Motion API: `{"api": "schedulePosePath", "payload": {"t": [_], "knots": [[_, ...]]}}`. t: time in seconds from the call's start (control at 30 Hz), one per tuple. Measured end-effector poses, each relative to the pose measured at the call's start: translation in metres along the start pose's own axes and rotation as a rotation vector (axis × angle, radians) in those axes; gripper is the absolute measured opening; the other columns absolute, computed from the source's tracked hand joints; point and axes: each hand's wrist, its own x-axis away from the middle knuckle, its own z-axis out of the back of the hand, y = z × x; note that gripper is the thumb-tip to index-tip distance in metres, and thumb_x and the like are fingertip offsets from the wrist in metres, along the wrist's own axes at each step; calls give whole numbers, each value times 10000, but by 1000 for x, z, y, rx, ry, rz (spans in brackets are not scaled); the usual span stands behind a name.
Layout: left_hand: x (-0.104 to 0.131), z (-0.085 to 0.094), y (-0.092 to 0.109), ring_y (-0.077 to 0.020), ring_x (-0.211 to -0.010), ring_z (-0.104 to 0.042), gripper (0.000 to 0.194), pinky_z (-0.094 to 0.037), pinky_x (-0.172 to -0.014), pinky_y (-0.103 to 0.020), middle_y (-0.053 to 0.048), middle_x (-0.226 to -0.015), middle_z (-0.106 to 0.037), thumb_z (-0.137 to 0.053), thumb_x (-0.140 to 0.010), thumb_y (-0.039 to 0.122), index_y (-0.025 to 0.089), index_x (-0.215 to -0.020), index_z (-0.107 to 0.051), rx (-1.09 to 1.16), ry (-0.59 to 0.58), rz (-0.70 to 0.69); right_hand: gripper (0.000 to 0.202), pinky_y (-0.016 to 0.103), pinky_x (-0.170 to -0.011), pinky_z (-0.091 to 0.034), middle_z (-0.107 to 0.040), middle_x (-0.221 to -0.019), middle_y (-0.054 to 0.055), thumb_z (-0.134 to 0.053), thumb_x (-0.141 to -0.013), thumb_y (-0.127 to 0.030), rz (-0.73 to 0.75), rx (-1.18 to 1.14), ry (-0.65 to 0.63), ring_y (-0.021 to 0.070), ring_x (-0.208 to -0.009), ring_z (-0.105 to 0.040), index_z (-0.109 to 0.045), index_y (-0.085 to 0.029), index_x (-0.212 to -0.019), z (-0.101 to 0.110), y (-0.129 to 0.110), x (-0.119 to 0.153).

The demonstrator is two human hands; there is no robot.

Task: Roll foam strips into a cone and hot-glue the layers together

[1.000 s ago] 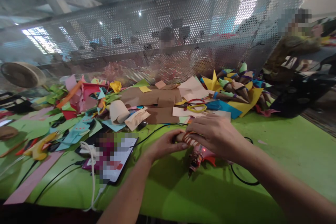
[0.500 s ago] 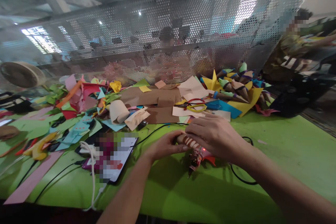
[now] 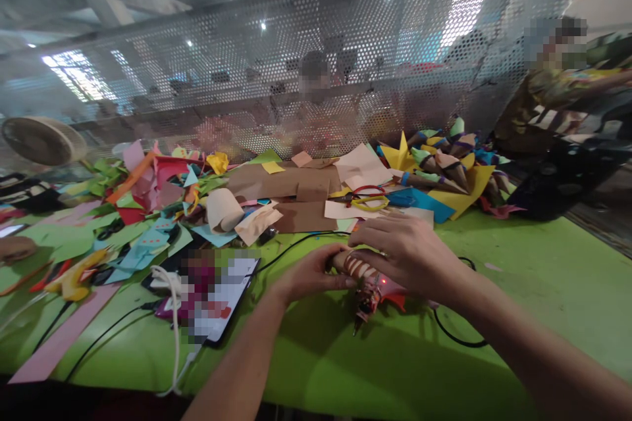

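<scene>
My left hand point(image 3: 316, 273) is closed round the left end of a brown paper roll with pale stripes point(image 3: 360, 268), thumb in front. My right hand point(image 3: 409, 253) arches over the roll from the right, with its bent fingers and thumb at the roll's upper side. Just below the roll is a red glue gun point(image 3: 392, 286) with a small lit red light and its nozzle pointing down towards me. My right hand covers part of its body. A black cable point(image 3: 457, 342) loops out from under that hand.
Paper scraps point(image 3: 143, 237), a yellow glue gun point(image 3: 74, 279) and a phone point(image 3: 230, 306) with white cables lie on the left. Scissors with red and yellow handles point(image 3: 370, 200) lie behind my hands. Paper cones point(image 3: 444, 164) are heaped at back right before a perforated metal screen point(image 3: 276, 79).
My right hand's fingers have shifted slightly along the top of the roll, so more stripes show. My left hand and the glue gun stay almost where they were.
</scene>
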Motion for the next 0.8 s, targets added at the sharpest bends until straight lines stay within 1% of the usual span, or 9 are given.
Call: {"api": "schedulePosePath", "payload": {"t": [0.17,0.33,0.43,0.5,0.6,0.73,0.8], "knots": [[-2,-1,1,-238,-1019,-586,511,-471,-917,-348,-69,-1099,-667,-784,-762,410,152,-1175,-627,-45,9,-8,179,308,-666,-317,-666,-767,29,-551,-975,-235,45,14,-23,157,-691,-557,-695,-179,-885,-2,-1,0],[-2,-1,1,-237,-1010,-595,497,-480,-898,-333,-57,-1082,-681,-787,-759,428,159,-1149,-639,-65,13,-28,184,324,-675,-298,-652,-776,23,-544,-984,-250,84,68,-32,163,-682,-527,-677,-188,-874,-5,-1,2],[-2,-1,1,-234,-1002,-595,478,-478,-895,-331,-55,-1068,-682,-781,-765,429,161,-1135,-638,-71,13,-27,185,330,-674,-301,-654,-766,21,-547,-983,-254,86,80,-16,168,-675,-535,-676,-187,-867,-5,-2,2],[-2,-1,1,-236,-1029,-590,500,-469,-916,-336,-63,-1100,-674,-786,-763,424,167,-1159,-620,-52,11,-37,169,328,-675,-316,-666,-774,22,-556,-978,-246,81,52,-6,170,-688,-560,-681,-186,-882,-5,-2,2],[-1,1,0,-230,-1060,-572,578,-455,-913,-324,-71,-1164,-635,-819,-730,413,185,-1197,-565,-20,25,-87,150,318,-677,-353,-692,-802,31,-574,-974,-252,60,-6,48,174,-719,-603,-692,-179,-917,0,-1,1],[3,6,-1,-166,-899,-540,543,-430,-783,-262,-25,-1025,-573,-837,-713,394,198,-1088,-497,-10,102,-90,149,297,-687,-419,-721,-847,40,-583,-978,-275,13,-109,171,170,-758,-640,-693,-179,-950,10,1,4],[5,10,-2,-146,-855,-514,512,-408,-758,-247,-3,-972,-539,-832,-719,383,208,-1041,-474,6,139,-81,129,287,-702,-448,-729,-869,35,-590,-976,-269,-19,-148,208,162,-778,-653,-692,-192,-962,15,1,6]]}}
